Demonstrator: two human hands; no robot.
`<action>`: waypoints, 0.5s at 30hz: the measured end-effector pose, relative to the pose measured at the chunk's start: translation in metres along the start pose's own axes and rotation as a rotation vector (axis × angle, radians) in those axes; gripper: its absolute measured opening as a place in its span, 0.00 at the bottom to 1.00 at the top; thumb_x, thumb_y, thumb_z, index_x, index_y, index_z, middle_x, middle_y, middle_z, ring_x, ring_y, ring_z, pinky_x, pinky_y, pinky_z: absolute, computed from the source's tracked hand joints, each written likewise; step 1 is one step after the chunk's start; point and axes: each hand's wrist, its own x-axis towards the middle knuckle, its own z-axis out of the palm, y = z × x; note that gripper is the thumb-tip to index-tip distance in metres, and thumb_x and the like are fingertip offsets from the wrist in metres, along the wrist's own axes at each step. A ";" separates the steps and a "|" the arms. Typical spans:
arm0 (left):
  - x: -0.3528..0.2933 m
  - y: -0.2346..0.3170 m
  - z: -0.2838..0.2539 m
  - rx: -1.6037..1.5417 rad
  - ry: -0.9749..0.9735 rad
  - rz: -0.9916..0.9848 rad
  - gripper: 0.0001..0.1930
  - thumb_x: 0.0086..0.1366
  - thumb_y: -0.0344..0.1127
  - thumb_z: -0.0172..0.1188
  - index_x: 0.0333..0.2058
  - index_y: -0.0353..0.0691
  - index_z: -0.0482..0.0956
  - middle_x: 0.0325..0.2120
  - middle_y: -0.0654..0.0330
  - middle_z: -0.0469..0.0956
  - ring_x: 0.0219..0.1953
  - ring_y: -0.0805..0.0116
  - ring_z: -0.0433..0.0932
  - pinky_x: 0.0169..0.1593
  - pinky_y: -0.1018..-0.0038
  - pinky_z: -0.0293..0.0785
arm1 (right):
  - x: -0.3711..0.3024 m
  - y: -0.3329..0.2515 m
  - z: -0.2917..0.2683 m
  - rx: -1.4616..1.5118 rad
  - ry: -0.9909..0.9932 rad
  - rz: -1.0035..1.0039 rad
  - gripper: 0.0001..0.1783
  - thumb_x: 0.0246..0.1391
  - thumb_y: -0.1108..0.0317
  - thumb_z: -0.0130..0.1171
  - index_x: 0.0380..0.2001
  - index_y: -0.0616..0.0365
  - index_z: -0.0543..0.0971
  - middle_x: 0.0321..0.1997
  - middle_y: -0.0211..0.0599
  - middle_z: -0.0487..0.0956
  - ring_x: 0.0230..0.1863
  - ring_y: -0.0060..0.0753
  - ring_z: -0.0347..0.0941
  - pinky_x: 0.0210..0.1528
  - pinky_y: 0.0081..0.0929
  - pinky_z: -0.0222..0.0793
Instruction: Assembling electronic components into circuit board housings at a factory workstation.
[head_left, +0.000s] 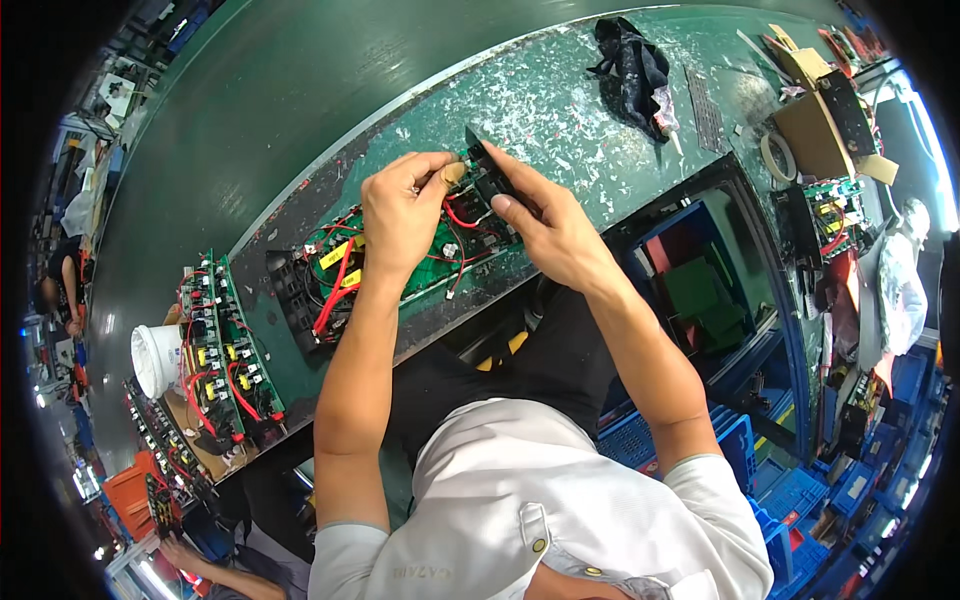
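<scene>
In front of me a long green circuit board point(428, 275) with red wires and yellow-labelled parts lies on the bench. A black finned end piece point(290, 298) is at its left end. My right hand point(558, 232) grips a black end panel point(488, 178), tilted up at the board's far right end, with thumb and fingers on either side. My left hand point(408, 210) is closed in a pinch against the panel's inner side. A tan patch shows at the fingertips, and what they pinch is too small to make out. Red wires run just below both hands.
Several populated boards point(225, 345) stand at the left beside a white bucket point(157, 360). A black cloth point(632, 75) lies on the far bench. At right are a tape roll point(778, 158), a cardboard box point(810, 135) and a blue bin point(700, 270). Another person's hand point(178, 553) is at lower left.
</scene>
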 end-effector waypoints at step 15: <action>-0.003 0.003 -0.001 0.034 -0.011 0.140 0.07 0.60 0.23 0.60 0.37 0.29 0.81 0.29 0.50 0.80 0.28 0.58 0.81 0.33 0.70 0.74 | -0.002 -0.004 0.000 -0.056 -0.025 0.060 0.30 0.63 0.76 0.51 0.68 0.58 0.63 0.59 0.37 0.74 0.57 0.22 0.68 0.61 0.23 0.62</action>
